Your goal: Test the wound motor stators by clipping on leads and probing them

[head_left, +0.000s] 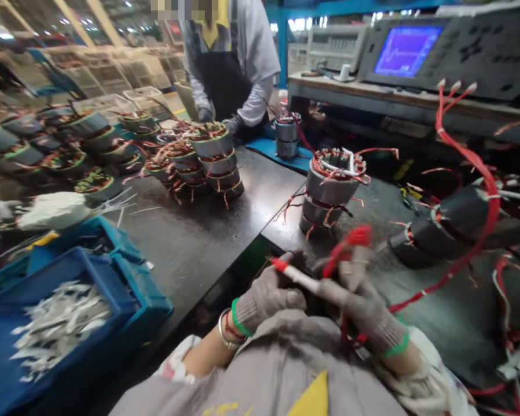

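Both my hands wear grey knit gloves with green cuffs, close to my body at the table's near edge. My left hand (271,294) is closed, its fingers curled near a white sleeve with a red end (301,278); what it grips is hidden. My right hand (361,294) wraps round that white sleeve, and a bundle of red wire (349,245) passes by its fingers. Just beyond stands a wound stator stack (331,188) with red wires and a white tie on top. Red leads (468,277) run to the right of my right hand.
At left are blue bins (125,315) with white pieces (65,323). Stator stacks (212,159) fill the back left. A person in an apron (225,75) works across the table. Dark cylinders (442,231) lie at right, below a tester with a lit screen (407,51).
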